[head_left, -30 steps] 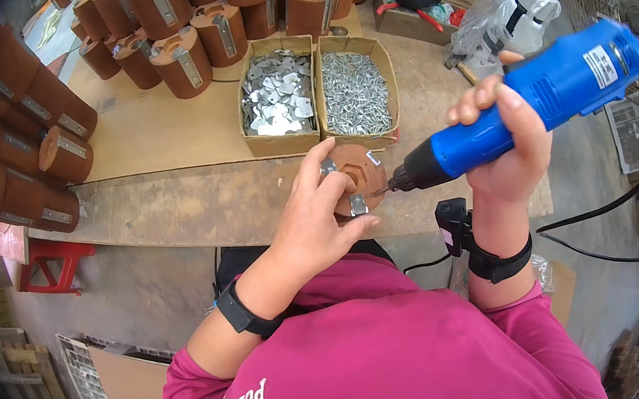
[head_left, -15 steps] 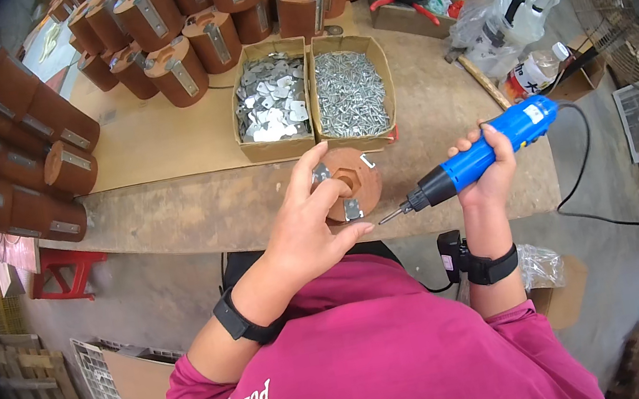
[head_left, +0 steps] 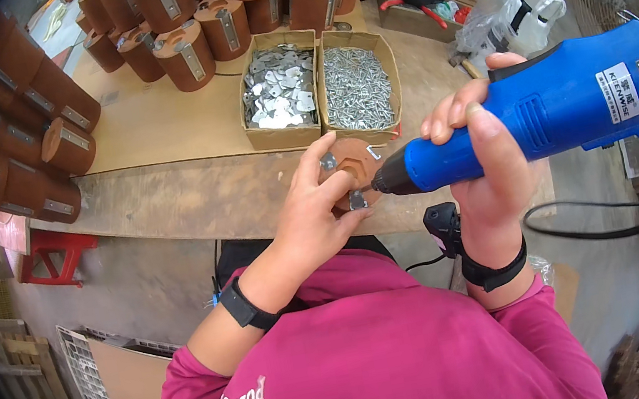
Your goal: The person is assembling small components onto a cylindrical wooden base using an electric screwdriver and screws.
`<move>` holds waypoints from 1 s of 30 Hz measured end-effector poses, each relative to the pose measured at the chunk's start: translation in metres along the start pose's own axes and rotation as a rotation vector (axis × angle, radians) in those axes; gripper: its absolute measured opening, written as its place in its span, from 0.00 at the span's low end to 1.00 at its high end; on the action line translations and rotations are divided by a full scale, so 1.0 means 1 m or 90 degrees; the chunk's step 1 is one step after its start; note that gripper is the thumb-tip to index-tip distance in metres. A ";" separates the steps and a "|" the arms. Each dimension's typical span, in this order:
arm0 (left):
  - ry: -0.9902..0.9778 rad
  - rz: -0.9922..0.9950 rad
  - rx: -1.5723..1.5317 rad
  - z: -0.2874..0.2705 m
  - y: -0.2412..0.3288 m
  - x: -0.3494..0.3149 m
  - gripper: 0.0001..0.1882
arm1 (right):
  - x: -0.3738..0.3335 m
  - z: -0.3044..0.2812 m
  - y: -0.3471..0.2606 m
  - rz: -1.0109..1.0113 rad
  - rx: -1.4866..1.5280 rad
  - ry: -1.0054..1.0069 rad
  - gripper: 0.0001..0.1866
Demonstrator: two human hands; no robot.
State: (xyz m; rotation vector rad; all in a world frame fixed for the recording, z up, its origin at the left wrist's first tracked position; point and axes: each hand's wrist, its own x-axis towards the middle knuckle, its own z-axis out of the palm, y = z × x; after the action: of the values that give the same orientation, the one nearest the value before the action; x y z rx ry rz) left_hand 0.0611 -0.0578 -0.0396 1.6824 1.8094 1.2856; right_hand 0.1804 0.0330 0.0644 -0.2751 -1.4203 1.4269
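Head view: since half a second ago, blue driver [head_left: 533,113] is up closer to the camera and its nose now sits at brown round block [head_left: 361,160], coming in from 3 o'clock. Right hand [head_left: 491,175] clamped round driver body. Left hand [head_left: 302,219] grips block at table edge, thumb and index spanning it. Metal tab [head_left: 358,200] at block's 6 o'clock; bit contact can't tell. Plate box [head_left: 286,139] at 11, screw box [head_left: 364,136] at 12.
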 end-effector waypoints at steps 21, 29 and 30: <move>0.015 0.010 -0.058 0.000 -0.003 0.000 0.17 | 0.002 0.019 0.001 0.007 -0.110 -0.015 0.24; 0.011 0.009 -0.047 0.001 -0.003 0.000 0.17 | 0.003 0.019 0.002 0.037 -0.115 -0.109 0.22; 0.012 0.003 -0.048 0.001 -0.004 0.000 0.17 | 0.003 0.018 0.004 0.037 -0.114 -0.109 0.22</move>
State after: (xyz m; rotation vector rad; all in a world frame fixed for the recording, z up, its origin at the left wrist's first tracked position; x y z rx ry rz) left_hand 0.0599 -0.0569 -0.0431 1.6410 1.7449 1.3586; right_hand 0.1633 0.0254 0.0673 -0.3158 -1.6960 1.3993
